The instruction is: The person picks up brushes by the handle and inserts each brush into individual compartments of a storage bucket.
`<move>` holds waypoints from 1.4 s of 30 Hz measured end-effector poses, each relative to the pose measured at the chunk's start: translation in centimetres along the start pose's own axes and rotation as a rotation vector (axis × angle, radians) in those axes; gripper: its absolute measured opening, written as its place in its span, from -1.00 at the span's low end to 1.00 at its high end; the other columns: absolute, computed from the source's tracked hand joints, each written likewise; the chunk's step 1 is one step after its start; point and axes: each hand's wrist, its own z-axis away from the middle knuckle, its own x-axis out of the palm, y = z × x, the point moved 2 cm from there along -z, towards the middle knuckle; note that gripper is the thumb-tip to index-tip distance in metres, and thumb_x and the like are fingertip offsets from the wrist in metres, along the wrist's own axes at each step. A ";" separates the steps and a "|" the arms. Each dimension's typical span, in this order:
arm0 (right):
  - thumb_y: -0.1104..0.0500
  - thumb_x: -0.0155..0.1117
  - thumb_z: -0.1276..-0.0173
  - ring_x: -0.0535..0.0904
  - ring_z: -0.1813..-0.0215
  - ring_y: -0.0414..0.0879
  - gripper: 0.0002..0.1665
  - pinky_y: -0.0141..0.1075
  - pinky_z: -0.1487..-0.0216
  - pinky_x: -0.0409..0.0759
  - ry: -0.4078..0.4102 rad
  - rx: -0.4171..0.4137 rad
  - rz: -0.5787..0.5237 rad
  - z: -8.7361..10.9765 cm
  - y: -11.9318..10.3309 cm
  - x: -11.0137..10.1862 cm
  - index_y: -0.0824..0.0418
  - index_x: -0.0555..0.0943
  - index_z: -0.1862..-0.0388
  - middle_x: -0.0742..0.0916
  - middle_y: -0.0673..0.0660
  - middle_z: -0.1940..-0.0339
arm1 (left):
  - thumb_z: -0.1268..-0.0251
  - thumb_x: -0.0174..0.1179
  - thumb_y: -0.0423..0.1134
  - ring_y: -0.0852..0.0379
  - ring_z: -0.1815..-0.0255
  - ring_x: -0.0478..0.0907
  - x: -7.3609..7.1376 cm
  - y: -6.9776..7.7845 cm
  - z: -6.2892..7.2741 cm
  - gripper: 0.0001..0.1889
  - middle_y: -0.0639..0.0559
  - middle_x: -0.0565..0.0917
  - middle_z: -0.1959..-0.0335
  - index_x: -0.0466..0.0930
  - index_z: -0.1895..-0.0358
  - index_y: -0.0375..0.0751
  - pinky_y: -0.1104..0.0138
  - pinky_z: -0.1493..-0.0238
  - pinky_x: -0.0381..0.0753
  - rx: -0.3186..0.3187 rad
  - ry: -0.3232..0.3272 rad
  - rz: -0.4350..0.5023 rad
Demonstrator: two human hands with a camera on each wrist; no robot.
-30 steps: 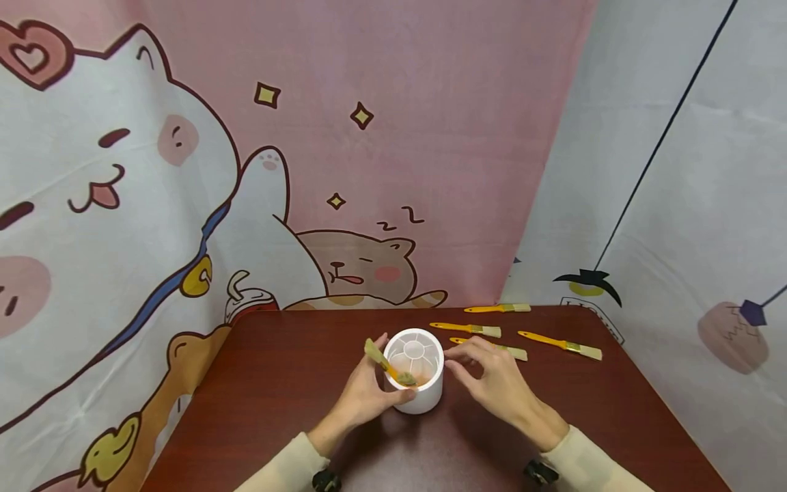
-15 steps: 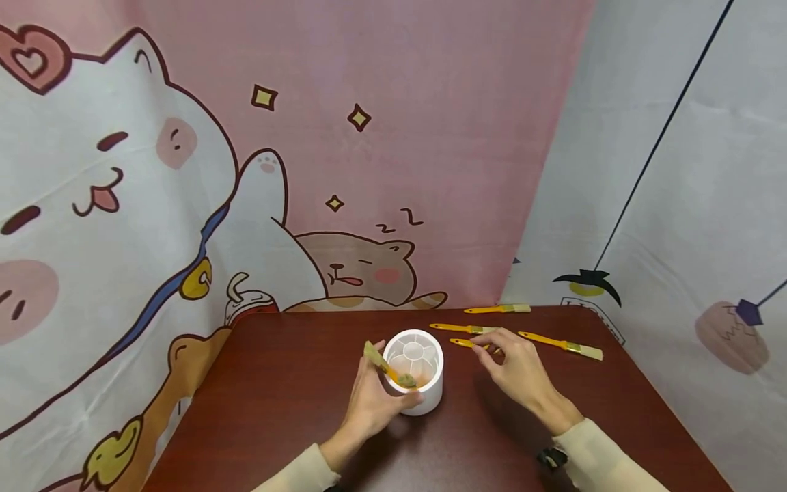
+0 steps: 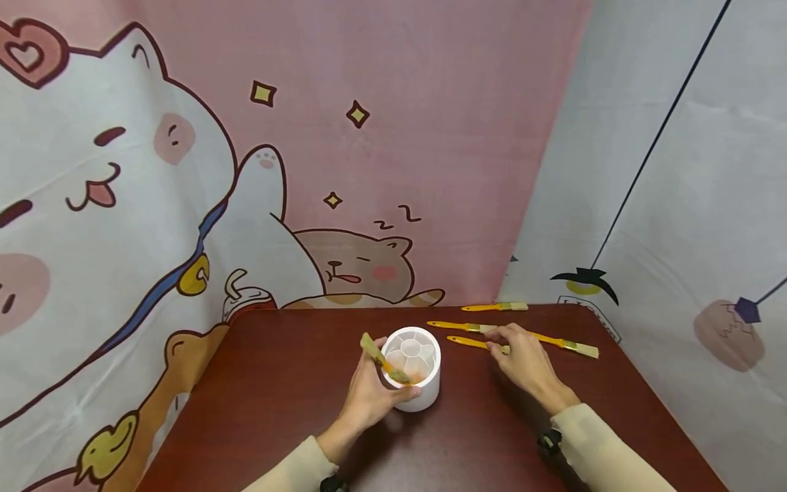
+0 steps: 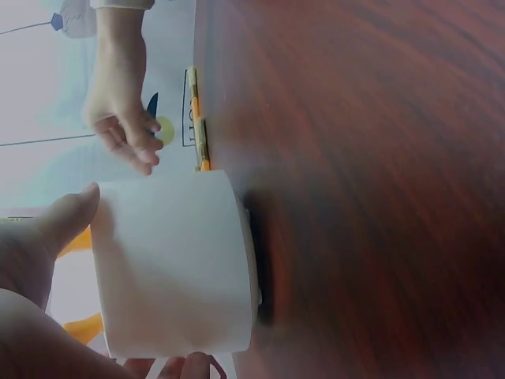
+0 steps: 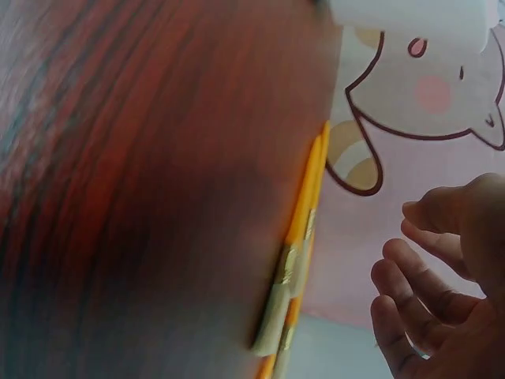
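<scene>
My left hand [image 3: 369, 396] grips a white round brush holder [image 3: 430, 386] with divided compartments, thumb across the near side and fingers around the left. Two paintbrushes with yellow handles stand in it, bristles up: one brush [image 3: 371, 348] leans out left, the other's bristles [image 3: 398, 376] show just inside the rim. My right hand [image 3: 529, 362] hovers over the bristle end of a paintbrush [image 3: 468, 342] lying on the table. In the right wrist view its fingers are loosely bent and hold nothing. The left wrist view shows the holder's side wall [image 4: 173, 268] close up.
More yellow-handled brushes lie toward the back right: one brush [image 3: 492, 307] along the far edge, another brush [image 3: 458, 326] just behind the nearest one, a third brush [image 3: 578, 348] beyond my right hand. A cartoon-printed cloth [image 3: 430, 137] hangs behind the dark red-brown table [image 3: 277, 383].
My right hand has moved from beside the holder's rim rightward to the lying brushes. My left hand stays around the holder, which has hardly moved.
</scene>
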 end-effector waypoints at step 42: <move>0.17 0.65 -0.54 0.78 -0.18 0.37 -0.72 0.35 -0.21 0.79 -0.120 0.060 0.147 -1.6 3.2 3.6 0.25 0.92 -0.13 0.86 0.35 -0.14 | 0.11 0.93 0.01 -0.13 -0.38 0.71 -0.6 0.4 0.4 0.18 -0.16 0.68 -0.33 0.40 -0.56 -0.34 -0.11 -0.50 0.66 -0.096 0.016 0.059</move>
